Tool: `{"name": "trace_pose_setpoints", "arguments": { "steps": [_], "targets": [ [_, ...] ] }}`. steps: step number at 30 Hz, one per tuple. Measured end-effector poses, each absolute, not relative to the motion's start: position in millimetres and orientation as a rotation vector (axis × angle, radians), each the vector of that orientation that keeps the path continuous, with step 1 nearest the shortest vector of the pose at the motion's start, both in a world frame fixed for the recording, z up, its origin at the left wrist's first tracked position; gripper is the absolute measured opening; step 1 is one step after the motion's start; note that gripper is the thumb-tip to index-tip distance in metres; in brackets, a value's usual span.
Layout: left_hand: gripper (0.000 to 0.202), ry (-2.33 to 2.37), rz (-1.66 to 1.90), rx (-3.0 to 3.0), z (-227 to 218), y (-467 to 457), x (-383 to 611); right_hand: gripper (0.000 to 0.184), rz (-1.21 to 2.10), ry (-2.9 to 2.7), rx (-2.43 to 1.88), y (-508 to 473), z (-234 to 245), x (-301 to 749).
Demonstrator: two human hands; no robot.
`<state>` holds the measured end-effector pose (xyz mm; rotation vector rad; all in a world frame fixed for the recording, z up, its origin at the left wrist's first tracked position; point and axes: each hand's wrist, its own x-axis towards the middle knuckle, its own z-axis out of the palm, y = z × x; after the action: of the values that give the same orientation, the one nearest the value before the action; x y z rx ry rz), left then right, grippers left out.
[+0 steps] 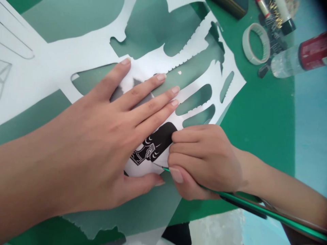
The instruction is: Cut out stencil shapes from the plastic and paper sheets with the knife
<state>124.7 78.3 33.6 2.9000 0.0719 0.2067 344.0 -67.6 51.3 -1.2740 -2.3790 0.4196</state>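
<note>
My left hand (pixel 112 136) lies flat with its fingers spread, pressing on a white paper sheet (pixel 89 51) with many cut-out openings. Just beside its little finger shows a black patterned piece (pixel 166 136) with fine white line details, partly hidden under the hand. My right hand (pixel 204 160) is closed around a long, thin green tool (pixel 276 212) with a fine dark point. That point touches or hovers close to the lower edge of the black pattern; I cannot tell which. The tool's kind is unclear.
A translucent sheet (pixel 122 217) lies under the paper on a green surface (pixel 265 136). At the upper right are a tape roll (pixel 256 44), a clear bottle with a red label (pixel 301 56), a black-capped tube (pixel 286 17) and small metal clips (pixel 276 41).
</note>
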Motion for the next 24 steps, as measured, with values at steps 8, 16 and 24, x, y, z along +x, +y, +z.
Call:
{"name": "trace_pose_setpoints", "arguments": {
  "steps": [8,16,24],
  "targets": [
    [0.109,0.084,0.195,2.898,31.4,76.2,124.9,0.047,0.41,-2.412,-1.253,-68.2,50.9,348.9],
    [0.106,0.075,0.187,2.841,32.5,79.3,124.5,0.047,0.42,-2.525,-1.184,-62.3,55.5,354.9],
    [0.105,0.08,0.221,2.835,33.2,77.4,123.3,0.053,0.381,-2.681,-0.966,-36.7,58.6,368.5]
  ]
}}
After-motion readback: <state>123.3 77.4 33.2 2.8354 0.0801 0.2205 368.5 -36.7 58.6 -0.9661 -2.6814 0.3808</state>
